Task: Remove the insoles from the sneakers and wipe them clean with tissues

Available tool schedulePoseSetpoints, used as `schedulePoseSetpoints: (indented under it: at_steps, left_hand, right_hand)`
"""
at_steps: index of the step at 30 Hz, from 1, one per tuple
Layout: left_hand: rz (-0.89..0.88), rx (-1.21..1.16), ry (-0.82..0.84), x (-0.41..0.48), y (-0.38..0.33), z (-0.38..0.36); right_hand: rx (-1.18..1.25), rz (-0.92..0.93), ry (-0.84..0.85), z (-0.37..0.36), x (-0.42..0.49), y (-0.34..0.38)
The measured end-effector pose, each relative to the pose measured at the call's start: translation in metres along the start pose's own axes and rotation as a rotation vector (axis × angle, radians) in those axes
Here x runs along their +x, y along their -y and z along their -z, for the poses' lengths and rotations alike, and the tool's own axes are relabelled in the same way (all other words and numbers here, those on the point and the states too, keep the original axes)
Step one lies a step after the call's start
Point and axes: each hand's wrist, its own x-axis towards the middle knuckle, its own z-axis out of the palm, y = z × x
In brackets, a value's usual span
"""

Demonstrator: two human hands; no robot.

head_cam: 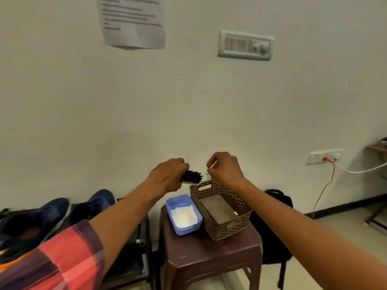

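Observation:
My left hand (167, 176) grips a shoe brush (191, 176) with black bristles, held up in front of the wall. My right hand (225, 170) is just to its right, fingers pinched on a small thin white item (214, 164) that I cannot identify. Both hands hover above the far end of a brown woven basket (236, 227). Two dark blue sneakers (35, 218) (98, 203) sit on a dark surface at the left. A blue tray (178, 203) holds white tissues (184, 216). No insole is visible outside the shoes.
The tray and basket stand on a dark brown plastic stool (209, 254). A black bag (276, 227) leans against the wall behind it. A red wire (326, 181) and a white cable hang from a socket at the right. A switch panel and a paper are on the wall.

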Motion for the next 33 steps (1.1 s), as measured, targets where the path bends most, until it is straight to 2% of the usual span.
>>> schedulePoseSetpoints:
  at_steps: [5,8,11,13,17,23,28,33]
  left_hand:
    - [-0.262,0.005,0.146,0.096,-0.051,-0.09]
    - [-0.388,0.039,0.255,0.122,-0.072,-0.139]
    - [-0.463,0.051,0.288,0.138,-0.084,-0.176]
    - [-0.439,0.067,0.33,0.145,-0.089,-0.197]
    - [-0.272,0.055,0.443,0.154,-0.091,-0.227]
    - [-0.195,-0.058,0.381,0.158,-0.091,-0.237]
    - [-0.185,-0.122,0.423,0.147,-0.084,-0.221]
    - [-0.181,-0.252,0.282,0.121,-0.06,-0.182]
  right_hand:
    - [-0.29,-0.137,0.217,-0.03,0.033,-0.102]
    - [-0.444,-0.178,0.346,-0.059,0.04,-0.144]
    - [-0.553,-0.2,0.416,-0.078,0.046,-0.172]
    - [-0.612,-0.201,0.448,-0.084,0.05,-0.185]
    - [-0.695,-0.199,0.505,-0.099,0.055,-0.206]
    - [-0.668,-0.208,0.468,-0.108,0.056,-0.216]
    - [-0.617,-0.196,0.387,-0.103,0.053,-0.204]
    - [-0.627,-0.139,0.344,-0.095,0.051,-0.171]
